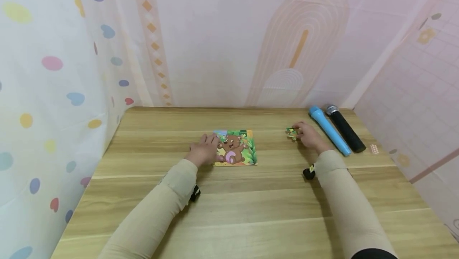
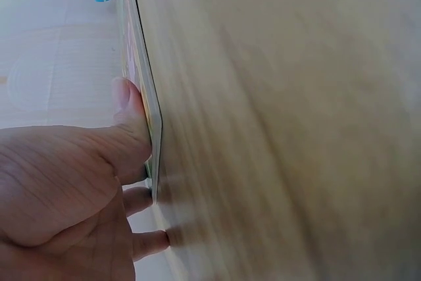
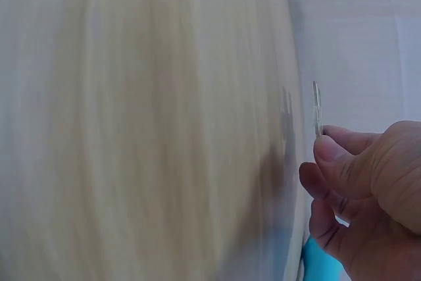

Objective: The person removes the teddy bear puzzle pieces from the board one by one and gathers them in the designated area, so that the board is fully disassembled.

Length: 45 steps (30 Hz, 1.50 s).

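Observation:
A bear picture puzzle [image 1: 234, 149] with a bright, leafy background lies flat on the wooden table. My left hand [image 1: 205, 149] rests at its left edge. In the left wrist view, the thumb [image 2: 135, 120] lies on the puzzle's face near a corner, while other fingertips reach down beside the edge to the tabletop. To the right, my right hand [image 1: 307, 134] pinches a small puzzle piece [image 1: 291, 132], green and yellow with a rounded tab. The right wrist view shows that thin piece [image 3: 317, 106] edge-on between thumb and forefinger, above the table; the other fingers are curled.
Beyond the right hand lie a blue microphone [image 1: 330, 130] and a black microphone [image 1: 346, 128] with a silver head. A small sheet of pinkish dots [image 1: 374, 149] lies near the table's right edge. Patterned cloth [image 1: 215, 44] hangs behind the table and along both sides.

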Each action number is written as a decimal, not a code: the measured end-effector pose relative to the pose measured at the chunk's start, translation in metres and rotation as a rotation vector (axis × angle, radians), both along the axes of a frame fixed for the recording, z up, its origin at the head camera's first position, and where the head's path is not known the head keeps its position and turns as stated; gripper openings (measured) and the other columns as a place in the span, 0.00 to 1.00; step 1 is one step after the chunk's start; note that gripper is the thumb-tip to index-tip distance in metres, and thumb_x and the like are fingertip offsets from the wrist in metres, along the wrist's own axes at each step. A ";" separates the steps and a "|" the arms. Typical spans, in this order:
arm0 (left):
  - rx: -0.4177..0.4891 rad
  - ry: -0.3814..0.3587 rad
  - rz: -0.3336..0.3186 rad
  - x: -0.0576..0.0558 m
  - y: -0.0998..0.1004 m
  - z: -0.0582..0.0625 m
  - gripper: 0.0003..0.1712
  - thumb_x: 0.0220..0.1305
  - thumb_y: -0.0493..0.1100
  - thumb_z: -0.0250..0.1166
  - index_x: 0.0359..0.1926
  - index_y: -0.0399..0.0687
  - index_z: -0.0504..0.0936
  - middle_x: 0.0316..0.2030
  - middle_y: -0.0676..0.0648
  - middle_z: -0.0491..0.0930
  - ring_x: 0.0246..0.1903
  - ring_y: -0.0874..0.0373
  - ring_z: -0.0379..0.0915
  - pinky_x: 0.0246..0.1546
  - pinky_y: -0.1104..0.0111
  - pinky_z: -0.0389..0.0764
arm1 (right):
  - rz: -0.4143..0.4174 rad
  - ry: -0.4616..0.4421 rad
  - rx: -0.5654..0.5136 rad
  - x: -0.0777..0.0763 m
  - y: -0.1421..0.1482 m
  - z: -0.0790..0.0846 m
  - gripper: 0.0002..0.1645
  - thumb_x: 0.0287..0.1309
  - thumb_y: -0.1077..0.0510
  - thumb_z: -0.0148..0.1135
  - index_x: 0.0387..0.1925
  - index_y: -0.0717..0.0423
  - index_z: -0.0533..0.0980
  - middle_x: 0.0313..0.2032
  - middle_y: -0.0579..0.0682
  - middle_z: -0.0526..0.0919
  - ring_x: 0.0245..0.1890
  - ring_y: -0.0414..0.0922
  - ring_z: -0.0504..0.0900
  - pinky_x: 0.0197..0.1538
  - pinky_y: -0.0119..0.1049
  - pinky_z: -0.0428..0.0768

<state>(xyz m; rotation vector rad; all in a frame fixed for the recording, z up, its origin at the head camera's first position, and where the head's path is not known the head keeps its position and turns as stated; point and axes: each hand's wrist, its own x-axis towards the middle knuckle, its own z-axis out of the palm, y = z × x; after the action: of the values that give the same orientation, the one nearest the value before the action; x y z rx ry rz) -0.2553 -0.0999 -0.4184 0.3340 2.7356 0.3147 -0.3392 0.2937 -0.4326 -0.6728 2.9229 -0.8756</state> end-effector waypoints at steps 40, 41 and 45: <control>0.009 -0.011 0.000 -0.001 0.001 -0.003 0.45 0.73 0.58 0.58 0.79 0.45 0.51 0.81 0.42 0.35 0.78 0.37 0.30 0.64 0.26 0.51 | -0.136 -0.045 0.167 0.010 0.029 0.006 0.23 0.65 0.77 0.53 0.61 0.81 0.68 0.60 0.76 0.68 0.63 0.71 0.66 0.68 0.63 0.65; 0.009 -0.012 -0.001 -0.001 0.001 -0.003 0.45 0.73 0.58 0.59 0.79 0.45 0.51 0.81 0.42 0.35 0.78 0.37 0.30 0.65 0.26 0.52 | -0.144 -0.045 0.179 0.010 0.027 0.007 0.23 0.65 0.77 0.52 0.61 0.80 0.68 0.60 0.76 0.67 0.63 0.71 0.66 0.68 0.62 0.65; 0.003 -0.015 -0.002 -0.001 -0.001 -0.004 0.45 0.72 0.57 0.59 0.79 0.44 0.52 0.81 0.42 0.35 0.78 0.37 0.29 0.64 0.26 0.52 | -0.167 0.016 0.293 0.009 0.016 0.011 0.23 0.66 0.75 0.48 0.62 0.78 0.69 0.62 0.74 0.68 0.62 0.68 0.70 0.65 0.59 0.71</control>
<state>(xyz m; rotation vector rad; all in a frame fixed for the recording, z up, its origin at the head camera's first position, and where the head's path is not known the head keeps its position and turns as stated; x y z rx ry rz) -0.2561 -0.1007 -0.4225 0.3337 2.7199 0.3197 -0.3297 0.3094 -0.4211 -0.4240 3.0640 -0.4335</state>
